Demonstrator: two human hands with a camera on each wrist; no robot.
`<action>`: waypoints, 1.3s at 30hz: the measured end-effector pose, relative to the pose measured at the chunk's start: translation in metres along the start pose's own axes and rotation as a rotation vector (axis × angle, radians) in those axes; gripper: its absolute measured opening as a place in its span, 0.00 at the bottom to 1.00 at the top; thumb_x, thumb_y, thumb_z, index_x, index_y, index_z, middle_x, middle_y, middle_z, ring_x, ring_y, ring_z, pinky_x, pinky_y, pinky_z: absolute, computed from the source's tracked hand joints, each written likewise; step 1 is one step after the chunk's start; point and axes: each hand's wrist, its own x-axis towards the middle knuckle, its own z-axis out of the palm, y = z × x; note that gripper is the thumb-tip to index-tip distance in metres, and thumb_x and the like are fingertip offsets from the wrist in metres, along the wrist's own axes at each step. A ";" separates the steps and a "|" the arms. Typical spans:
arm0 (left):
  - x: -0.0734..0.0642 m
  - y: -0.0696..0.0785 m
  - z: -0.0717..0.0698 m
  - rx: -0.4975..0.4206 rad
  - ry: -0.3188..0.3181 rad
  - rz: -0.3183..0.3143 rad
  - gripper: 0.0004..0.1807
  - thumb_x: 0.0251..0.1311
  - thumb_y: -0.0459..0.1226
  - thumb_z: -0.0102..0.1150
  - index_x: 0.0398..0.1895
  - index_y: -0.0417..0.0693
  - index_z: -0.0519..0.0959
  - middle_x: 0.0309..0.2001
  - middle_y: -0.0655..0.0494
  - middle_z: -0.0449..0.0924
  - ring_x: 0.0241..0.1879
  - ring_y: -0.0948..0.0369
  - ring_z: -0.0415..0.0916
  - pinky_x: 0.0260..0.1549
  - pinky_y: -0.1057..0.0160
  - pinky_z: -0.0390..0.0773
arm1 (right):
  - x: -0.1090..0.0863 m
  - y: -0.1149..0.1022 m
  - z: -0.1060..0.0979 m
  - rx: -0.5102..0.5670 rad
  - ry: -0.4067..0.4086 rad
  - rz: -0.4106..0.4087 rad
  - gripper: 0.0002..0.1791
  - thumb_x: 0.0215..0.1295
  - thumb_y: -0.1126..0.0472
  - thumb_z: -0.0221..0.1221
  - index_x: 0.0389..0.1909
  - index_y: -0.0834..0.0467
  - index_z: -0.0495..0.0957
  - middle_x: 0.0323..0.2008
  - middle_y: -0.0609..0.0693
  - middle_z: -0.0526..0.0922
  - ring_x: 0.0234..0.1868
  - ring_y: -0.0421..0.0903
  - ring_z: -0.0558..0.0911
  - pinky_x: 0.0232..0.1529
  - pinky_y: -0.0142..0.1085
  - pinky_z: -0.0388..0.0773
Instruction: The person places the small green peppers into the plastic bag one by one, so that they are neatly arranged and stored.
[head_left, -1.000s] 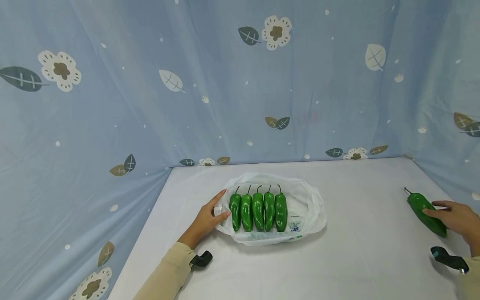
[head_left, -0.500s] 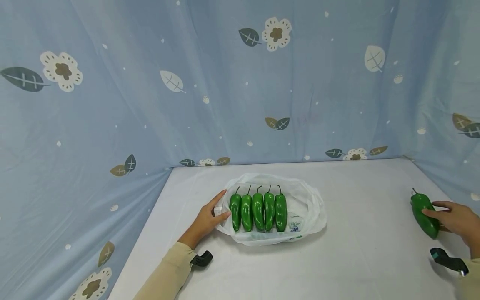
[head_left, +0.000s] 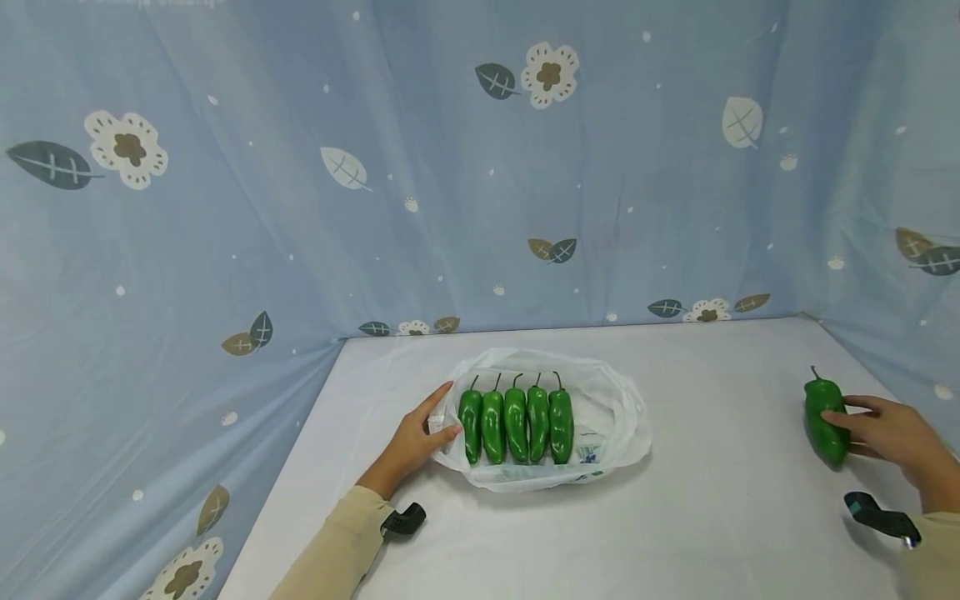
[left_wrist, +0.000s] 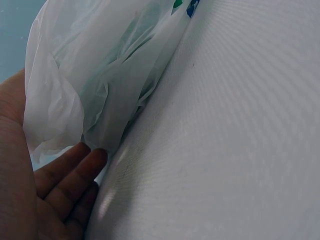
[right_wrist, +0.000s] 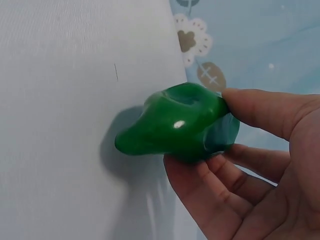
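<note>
A white plastic bag (head_left: 633,429) lies with its mouth spread wide, and several green chili peppers (head_left: 515,427) rest in it side by side, stems pointing away. My left hand (head_left: 408,437) holds the bag's left edge, its thumb over the rim; in the left wrist view its curled fingers (left_wrist: 70,187) show beneath the film. Far to the right, my right hand (head_left: 896,433) grips another green chili pepper (head_left: 823,421), stem away from me. Seen from the right wrist, thumb and fingers pinch this pepper (right_wrist: 175,122) from opposite sides, its tip over the white cloth.
White cloth (head_left: 720,467) covers the table, with a stretch of it between the bag and my right hand. Blue patterned curtain (head_left: 450,208) hangs along the back and both sides. A black wrist-camera mount (head_left: 405,518) juts from the left sleeve.
My right hand has carried its pepper a little leftward, and the pepper has turned from a slant to nearly straight away from me. My left hand and the bag stay put.
</note>
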 end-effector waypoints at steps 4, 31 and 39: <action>0.000 0.000 0.000 0.008 0.006 0.003 0.42 0.57 0.52 0.67 0.73 0.79 0.58 0.72 0.55 0.60 0.70 0.50 0.56 0.64 0.42 0.58 | -0.003 -0.009 0.001 0.005 -0.006 -0.014 0.52 0.66 0.45 0.59 0.66 0.83 0.45 0.55 0.84 0.57 0.51 0.76 0.71 0.36 0.50 0.81; -0.005 0.010 -0.002 -0.009 -0.003 0.002 0.41 0.59 0.51 0.67 0.74 0.75 0.58 0.72 0.56 0.59 0.71 0.51 0.55 0.64 0.42 0.57 | -0.022 -0.043 0.011 0.037 -0.071 -0.200 0.51 0.68 0.42 0.57 0.64 0.85 0.48 0.55 0.86 0.58 0.43 0.66 0.80 0.37 0.45 0.82; -0.003 0.008 -0.002 -0.021 -0.025 -0.017 0.42 0.60 0.46 0.67 0.76 0.67 0.57 0.73 0.54 0.57 0.71 0.50 0.53 0.65 0.43 0.55 | -0.027 -0.050 0.021 0.010 -0.102 -0.222 0.53 0.66 0.40 0.58 0.64 0.84 0.50 0.54 0.84 0.62 0.43 0.62 0.81 0.38 0.46 0.82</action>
